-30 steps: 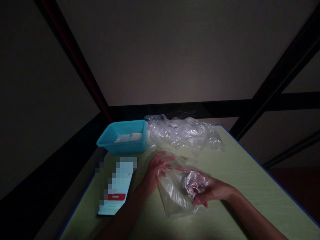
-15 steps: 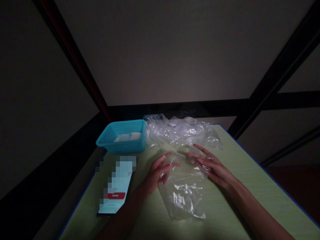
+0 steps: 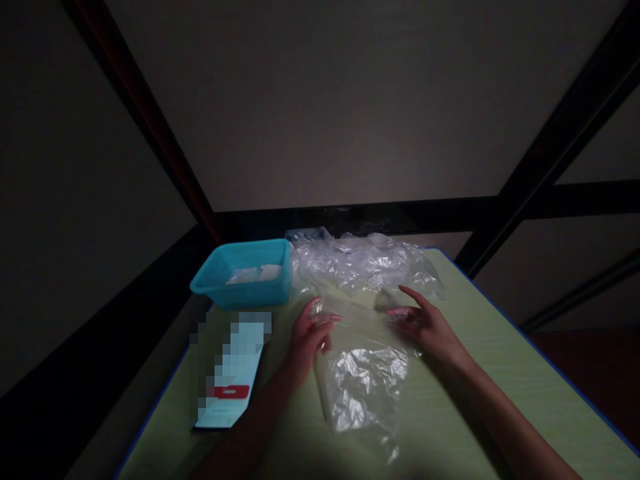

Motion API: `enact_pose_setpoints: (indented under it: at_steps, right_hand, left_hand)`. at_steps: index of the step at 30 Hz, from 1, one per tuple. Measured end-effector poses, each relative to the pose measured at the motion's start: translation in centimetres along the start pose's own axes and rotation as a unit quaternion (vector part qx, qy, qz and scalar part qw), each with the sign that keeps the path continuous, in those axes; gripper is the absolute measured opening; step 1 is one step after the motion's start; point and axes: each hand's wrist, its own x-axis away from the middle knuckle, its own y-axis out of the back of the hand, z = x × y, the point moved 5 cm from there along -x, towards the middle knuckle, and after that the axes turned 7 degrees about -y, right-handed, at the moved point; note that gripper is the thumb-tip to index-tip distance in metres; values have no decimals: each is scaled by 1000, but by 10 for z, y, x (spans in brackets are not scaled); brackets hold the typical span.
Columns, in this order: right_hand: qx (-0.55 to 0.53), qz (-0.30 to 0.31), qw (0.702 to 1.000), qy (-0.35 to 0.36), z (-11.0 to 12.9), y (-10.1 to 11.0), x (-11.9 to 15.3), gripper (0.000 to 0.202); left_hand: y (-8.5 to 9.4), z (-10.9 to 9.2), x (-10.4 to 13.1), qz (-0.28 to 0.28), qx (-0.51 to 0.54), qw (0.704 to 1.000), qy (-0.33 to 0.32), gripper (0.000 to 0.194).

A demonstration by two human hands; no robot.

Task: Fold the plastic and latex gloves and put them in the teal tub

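Note:
A clear plastic bag (image 3: 363,383) hangs between my hands over the middle of the table, its crinkled lower part toward me. Closed on its upper left edge, my left hand (image 3: 311,333) has thumb and fingers bent around the thin film. At the upper right edge, my right hand (image 3: 425,327) grips the film between thumb and fingers, with one finger raised away. Just beyond both hands lies a heap of crumpled clear plastic bags (image 3: 370,263).
A turquoise plastic basket (image 3: 253,293) with white items inside stands at the back left. Nearer on the left lies a phone (image 3: 230,393) with a lit, partly pixelated screen. The green table (image 3: 500,393) has a blue edge, and a wall rises behind it.
Both hands have drawn slightly apart, left hand leftward and right hand rightward. The bag's upper part is spread wider, and its lower part has shifted and hangs nearer to me.

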Motion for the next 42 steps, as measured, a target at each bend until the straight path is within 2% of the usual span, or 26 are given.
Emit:
enact_pose_setpoints:
  at_steps: [5, 8, 11, 13, 15, 17, 21, 23, 25, 29, 34, 42]
  right_hand:
    - [110, -60, 991, 46, -1, 14, -1, 72]
    - [186, -89, 975, 84, -2, 19, 2, 70]
    - [269, -139, 940, 156, 4, 22, 6, 63]
    - [302, -186, 910, 214, 12, 21, 11, 55]
    - [310, -209, 889, 265, 20, 16, 17, 44]
    - [310, -174, 885, 300, 24, 4, 22, 34]
    - [341, -5, 885, 317, 18, -30, 27, 33]
    - [359, 54, 882, 301, 12, -43, 28, 37]
    - [378, 85, 878, 283, 7, -51, 27, 39]
    - [410, 103, 865, 269, 0, -54, 24, 44]
    - [470, 86, 839, 259, -5, -51, 21, 48]
    - [513, 45, 827, 224, -9, -43, 17, 59]
  left_hand:
    - [7, 3, -2, -84, -108, 990, -18, 64]
    - [11, 2, -1, -108, -159, 980, -48, 56]
    - [16, -6, 2, -127, -220, 961, -106, 51]
    - [19, -13, 6, -155, -270, 937, -159, 46]
    - [18, -19, 11, -158, -321, 908, -218, 38]
    - [10, -21, 16, -108, -364, 883, -276, 27]
    - [-18, -15, 31, 77, -416, 827, -370, 23]
    - [-28, -10, 37, 144, -432, 804, -382, 27]
    - [-33, -6, 41, 180, -452, 792, -370, 30]
    - [-37, -2, 43, 220, -511, 762, -332, 36]
    - [-38, 0, 44, 253, -567, 724, -300, 41]
    - [-40, 3, 46, 291, -608, 675, -299, 51]
